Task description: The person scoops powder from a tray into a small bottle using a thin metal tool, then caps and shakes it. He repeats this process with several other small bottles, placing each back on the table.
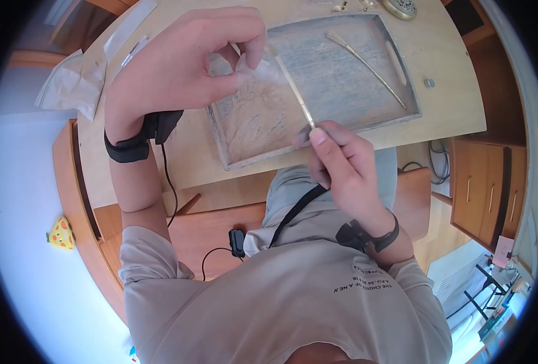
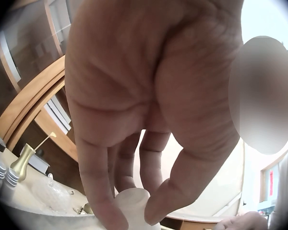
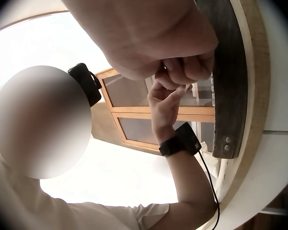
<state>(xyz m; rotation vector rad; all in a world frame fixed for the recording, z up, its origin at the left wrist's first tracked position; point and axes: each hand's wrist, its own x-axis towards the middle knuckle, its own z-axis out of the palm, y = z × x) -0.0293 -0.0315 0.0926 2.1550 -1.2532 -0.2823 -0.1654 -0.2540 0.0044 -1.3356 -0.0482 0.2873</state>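
Note:
My left hand (image 1: pixel 187 57) is raised over the left part of a worn grey wooden tray (image 1: pixel 223 142). Its thumb and fingertips pinch a small frosted, translucent white piece (image 2: pixel 133 201); its exact kind I cannot tell. Below and to the right, my right hand (image 1: pixel 345 161) grips a slim brush (image 1: pixel 296 91) by its golden handle end. The brush slants up and left, its pale bristle tip close to the white piece. A second brush (image 1: pixel 369 65) with a thin golden handle lies inside the tray at the right.
A long narrow piece (image 1: pixel 396 62) lies along the tray's right wall. Beyond the tray are a round brass case (image 1: pixel 399 7), a brass vase (image 2: pixel 22 163) and a clear glass jar (image 2: pixel 53 194). A small grey piece (image 1: pixel 429 82) sits right of it, a plastic bag (image 1: pixel 74 82) at the left edge.

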